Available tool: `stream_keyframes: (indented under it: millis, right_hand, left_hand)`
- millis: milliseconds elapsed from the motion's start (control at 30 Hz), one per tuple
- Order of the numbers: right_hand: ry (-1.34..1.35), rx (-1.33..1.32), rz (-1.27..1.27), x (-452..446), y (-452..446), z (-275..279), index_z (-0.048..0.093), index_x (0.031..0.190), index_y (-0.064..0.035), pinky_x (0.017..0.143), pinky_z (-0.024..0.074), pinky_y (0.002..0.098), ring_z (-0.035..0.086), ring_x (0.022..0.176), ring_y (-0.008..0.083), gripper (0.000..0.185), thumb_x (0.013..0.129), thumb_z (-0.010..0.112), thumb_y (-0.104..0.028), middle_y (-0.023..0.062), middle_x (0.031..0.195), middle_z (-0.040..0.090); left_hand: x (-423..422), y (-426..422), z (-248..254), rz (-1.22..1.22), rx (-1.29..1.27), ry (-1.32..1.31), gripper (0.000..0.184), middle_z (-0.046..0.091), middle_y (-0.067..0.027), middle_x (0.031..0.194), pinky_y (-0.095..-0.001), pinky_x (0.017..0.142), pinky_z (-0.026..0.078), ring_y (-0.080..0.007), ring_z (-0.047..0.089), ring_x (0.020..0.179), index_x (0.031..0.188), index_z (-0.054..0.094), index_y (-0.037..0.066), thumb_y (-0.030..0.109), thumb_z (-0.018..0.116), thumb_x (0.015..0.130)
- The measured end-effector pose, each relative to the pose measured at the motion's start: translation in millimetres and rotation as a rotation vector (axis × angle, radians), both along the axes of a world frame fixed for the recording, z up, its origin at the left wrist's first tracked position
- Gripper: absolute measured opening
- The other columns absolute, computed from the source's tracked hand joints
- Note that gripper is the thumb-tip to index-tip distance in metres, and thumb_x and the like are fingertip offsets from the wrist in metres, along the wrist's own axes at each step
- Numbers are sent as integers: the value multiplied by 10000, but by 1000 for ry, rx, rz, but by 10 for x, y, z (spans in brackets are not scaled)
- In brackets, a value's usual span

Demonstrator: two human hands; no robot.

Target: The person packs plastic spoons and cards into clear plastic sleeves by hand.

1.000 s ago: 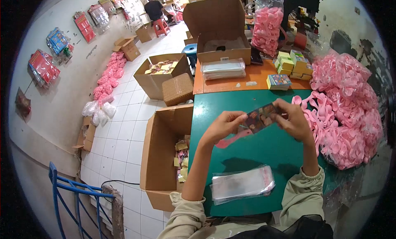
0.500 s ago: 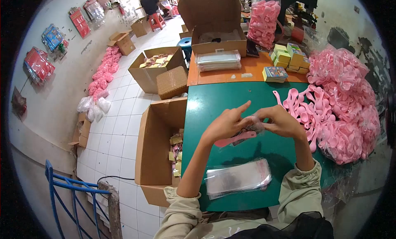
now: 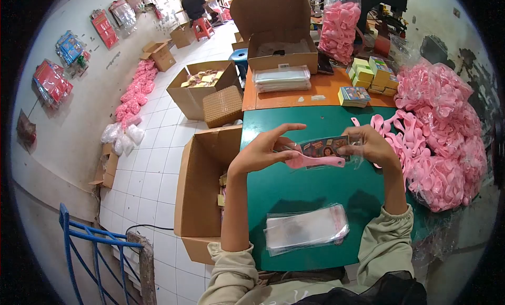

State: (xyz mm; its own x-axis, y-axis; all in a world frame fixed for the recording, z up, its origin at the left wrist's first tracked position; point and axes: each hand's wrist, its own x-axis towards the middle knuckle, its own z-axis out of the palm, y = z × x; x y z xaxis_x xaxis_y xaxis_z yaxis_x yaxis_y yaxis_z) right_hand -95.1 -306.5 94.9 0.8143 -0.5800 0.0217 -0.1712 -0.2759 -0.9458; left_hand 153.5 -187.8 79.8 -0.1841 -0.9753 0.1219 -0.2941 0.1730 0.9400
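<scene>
Over the green table, a clear plastic bag is stretched between my two hands. Inside it are a pink spoon and a dark printed card. My left hand pinches the bag at the spoon's bowl end, index finger stretched out above. At the other end, my right hand grips the bag by the card's edge. Below both hands, a stack of flat clear bags lies on the table. Loose pink spoons are heaped to the right of my right hand.
Bulging bags of pink spoons line the green table's right side. Behind stand stacked cards, packaged clear sleeves and an open carton. Left of the table is a deep cardboard box. A person sits far back.
My hands have moved apart, the left one leftward and the right one slightly right. The bag is now spread out between them, with the card and spoon more visible.
</scene>
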Motion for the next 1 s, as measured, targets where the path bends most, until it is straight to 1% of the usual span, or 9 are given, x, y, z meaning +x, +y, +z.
stream_keyframes:
  millis: [300, 400, 467, 567, 633, 700, 800, 867, 1000]
  right_hand:
    - [-47, -97, -94, -11, -91, -124, 615, 723, 10, 521, 394, 198, 514, 590, 43, 92, 708, 696, -30, 8, 627, 579]
    - [-52, 124, -61, -5, -5, 15, 618, 718, 10, 506, 371, 190, 494, 573, 37, 81, 711, 693, -17, 2, 615, 570]
    - [-6, 80, -42, -47, 5, 82, 623, 736, 10, 507, 371, 194, 490, 577, 34, 67, 724, 684, -14, -3, 635, 577]
    - [-27, -167, -214, -23, -36, -78, 663, 781, 13, 543, 400, 217, 517, 598, 62, 91, 743, 681, -68, 23, 656, 606]
    - [5, -439, -349, 13, 75, -140, 678, 861, 0, 590, 452, 242, 577, 625, 101, 140, 766, 663, -103, 69, 731, 654]
    - [-7, -406, -286, 106, 226, -267, 667, 910, -3, 601, 460, 231, 583, 650, 90, 158, 778, 660, -90, 43, 777, 655]
    - [28, -402, -11, 137, 343, -535, 640, 992, -15, 655, 482, 261, 618, 723, 154, 231, 785, 658, -117, 76, 910, 656]
    - [68, -439, 177, 159, 419, -617, 636, 1013, -28, 671, 483, 277, 621, 767, 172, 253, 784, 661, -130, 88, 934, 650]
    - [137, -526, 229, 202, 580, -665, 630, 926, -34, 701, 469, 331, 578, 834, 242, 192, 753, 662, -110, 97, 883, 594]
  left_hand:
    - [-79, -35, 15, -81, -45, 122, 679, 631, -102, 982, -295, 753, 539, -145, 614, 889, 1332, 390, 85, 159, 724, 745]
    - [-46, -40, -6, -72, -24, 184, 685, 626, -108, 995, -297, 741, 544, -153, 614, 885, 1340, 377, 88, 172, 720, 752]
    - [-28, -44, -28, -83, -19, 214, 678, 621, -116, 1003, -301, 740, 544, -157, 614, 882, 1342, 369, 87, 186, 711, 765]
    - [-77, -101, -250, 86, -201, 29, 640, 614, -149, 1005, -315, 736, 545, -179, 619, 886, 1370, 294, 77, 221, 631, 846]
    - [-226, -79, -440, 257, 43, 209, 616, 600, -169, 1024, -336, 750, 543, -210, 622, 899, 1392, 207, 87, 253, 541, 902]
    - [-386, 41, -559, 250, 326, 429, 593, 582, -195, 1041, -370, 762, 541, -260, 623, 919, 1416, 52, 116, 292, 396, 966]
    - [-581, 327, -784, 173, 465, 670, 600, 588, -196, 981, -370, 732, 547, -257, 637, 881, 1410, 25, 109, 261, 401, 968]
    - [-576, 387, -891, 175, 480, 592, 586, 589, -199, 991, -364, 735, 549, -250, 633, 893, 1415, 40, 113, 213, 404, 966]
    - [-513, 488, -849, 121, 496, 502, 595, 580, -186, 1042, -358, 764, 543, -250, 621, 940, 1426, 48, 149, 186, 418, 961]
